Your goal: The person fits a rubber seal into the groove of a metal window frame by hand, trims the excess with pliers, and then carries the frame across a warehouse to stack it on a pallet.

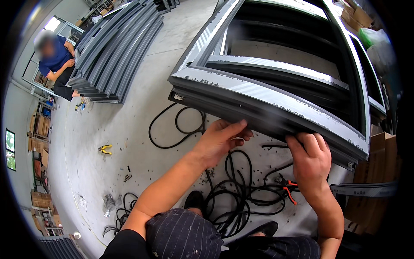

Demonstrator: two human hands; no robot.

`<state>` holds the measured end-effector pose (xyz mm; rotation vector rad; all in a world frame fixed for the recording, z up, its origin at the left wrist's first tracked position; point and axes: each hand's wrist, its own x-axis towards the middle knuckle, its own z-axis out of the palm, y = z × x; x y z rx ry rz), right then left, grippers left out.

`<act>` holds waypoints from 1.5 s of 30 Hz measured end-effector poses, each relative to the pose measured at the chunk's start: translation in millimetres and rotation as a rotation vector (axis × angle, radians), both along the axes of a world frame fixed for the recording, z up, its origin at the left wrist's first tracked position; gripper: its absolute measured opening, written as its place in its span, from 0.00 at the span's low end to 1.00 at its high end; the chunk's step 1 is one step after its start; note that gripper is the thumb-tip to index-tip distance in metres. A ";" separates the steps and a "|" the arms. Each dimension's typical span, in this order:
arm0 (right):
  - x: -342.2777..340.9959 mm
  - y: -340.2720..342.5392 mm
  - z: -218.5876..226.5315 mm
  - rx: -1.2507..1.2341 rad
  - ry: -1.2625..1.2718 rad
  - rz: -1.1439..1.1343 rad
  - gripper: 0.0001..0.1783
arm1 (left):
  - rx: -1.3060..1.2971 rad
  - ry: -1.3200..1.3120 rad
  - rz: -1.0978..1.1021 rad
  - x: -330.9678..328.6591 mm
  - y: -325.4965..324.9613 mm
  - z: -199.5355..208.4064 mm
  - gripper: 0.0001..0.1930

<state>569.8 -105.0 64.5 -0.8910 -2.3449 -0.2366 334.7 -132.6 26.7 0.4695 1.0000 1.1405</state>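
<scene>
A dark grey metal window frame (258, 105), its faces covered in whitish printed protective film, lies raised in front of me. My left hand (226, 137) is at its near side. The thumb touches the lower edge and the loosely curled fingers stand apart from it beneath, with nothing visible in them. Farther right, my right hand (309, 155) has its fingers bent and pressed together against the same side. Whatever is under those fingertips is hidden. Black rubber-like cord (235, 190) lies in loose coils on the floor below both hands.
Orange-handled pliers (290, 190) lie by the coils, and yellow-handled pliers (105, 150) lie farther left. Long grey profiles (116, 56) are stacked at the far left, where another person (56, 60) sits. Cardboard boxes (375, 168) stand at the right. Small black scraps litter the floor.
</scene>
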 end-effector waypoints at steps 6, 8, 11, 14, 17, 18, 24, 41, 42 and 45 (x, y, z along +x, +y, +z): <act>-3.1 -2.3 5.4 -0.002 -0.055 -0.027 0.15 | 0.036 0.048 0.070 5.8 0.6 -5.0 0.10; -4.3 -2.6 6.8 0.001 -0.072 -0.036 0.15 | 0.014 0.059 0.073 5.8 -1.0 -4.1 0.11; -3.6 -3.0 7.2 0.008 -0.084 -0.054 0.14 | -0.016 0.062 0.001 5.6 -1.0 1.1 0.12; -3.6 -4.7 9.3 -0.030 -0.091 -0.053 0.14 | 0.003 0.045 -0.070 7.1 0.1 0.4 0.12; -3.4 -5.1 14.3 -0.108 -0.082 -0.033 0.14 | 0.018 0.035 -0.076 4.5 1.2 -3.6 0.11; -2.3 -5.6 15.9 -0.130 -0.083 -0.026 0.14 | 0.019 0.020 -0.070 5.2 0.6 -2.8 0.11; -3.6 -6.0 9.9 -0.041 -0.134 -0.069 0.15 | 0.036 -0.018 -0.022 10.9 1.6 -7.2 0.10; -1.9 -3.5 -4.5 0.032 -0.015 -0.008 0.18 | -0.019 -0.026 -0.115 37.6 3.1 -4.4 0.11; -2.0 -3.2 -5.1 0.027 -0.004 -0.005 0.18 | -0.003 -0.062 -0.141 43.9 5.2 -10.7 0.11; 0.4 -2.4 -6.7 0.002 0.023 0.016 0.18 | 0.032 -0.101 -0.132 50.0 6.0 -15.3 0.10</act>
